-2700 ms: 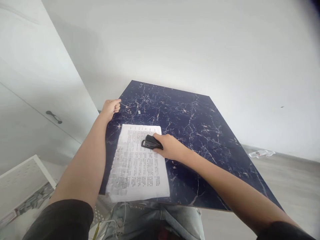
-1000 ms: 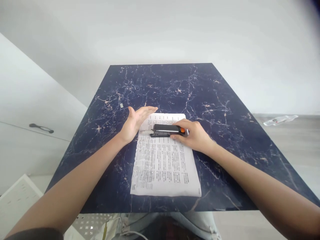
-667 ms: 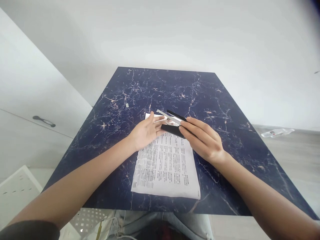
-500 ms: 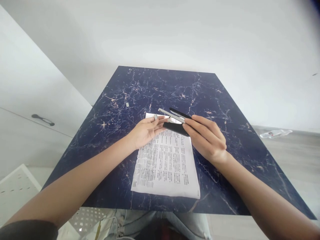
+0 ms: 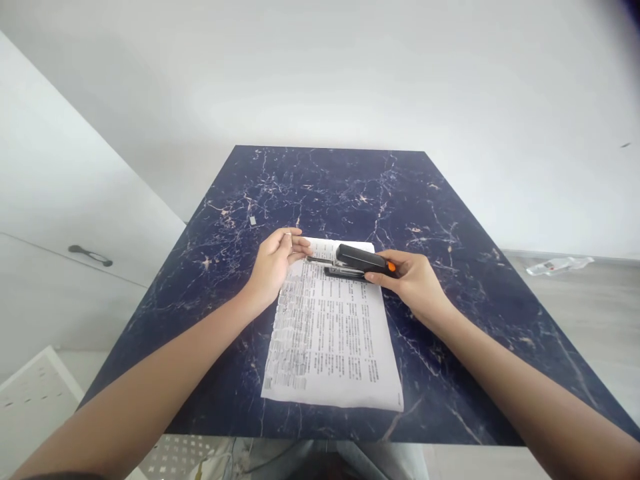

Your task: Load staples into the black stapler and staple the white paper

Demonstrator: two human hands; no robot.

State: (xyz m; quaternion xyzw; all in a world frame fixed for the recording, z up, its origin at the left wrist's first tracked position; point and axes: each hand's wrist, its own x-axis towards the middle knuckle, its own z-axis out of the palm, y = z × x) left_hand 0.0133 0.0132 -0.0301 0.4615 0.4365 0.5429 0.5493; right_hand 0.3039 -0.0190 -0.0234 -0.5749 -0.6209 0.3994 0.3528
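Note:
A black stapler [image 5: 356, 261] with an orange end lies across the top of a printed sheet of paper [image 5: 333, 333] on the dark blue marbled table [image 5: 450, 233]. My right hand [image 5: 415, 283] grips the stapler's orange rear end. My left hand [image 5: 274, 263] hovers at the paper's top left corner, its fingertips pinched together on something small I cannot make out, just beside the stapler's metal front end.
A small silver strip [image 5: 253, 220] lies on the table beyond my left hand. A white cabinet with a dark handle [image 5: 90, 255] stands at the left. A white perforated board [image 5: 35, 393] sits low left. A plastic wrapper [image 5: 560, 265] lies on the floor at right.
The stapler was held open above the paper; now it is closed and resting on the sheet. My left hand drew back from the stapler and pinched its fingers together.

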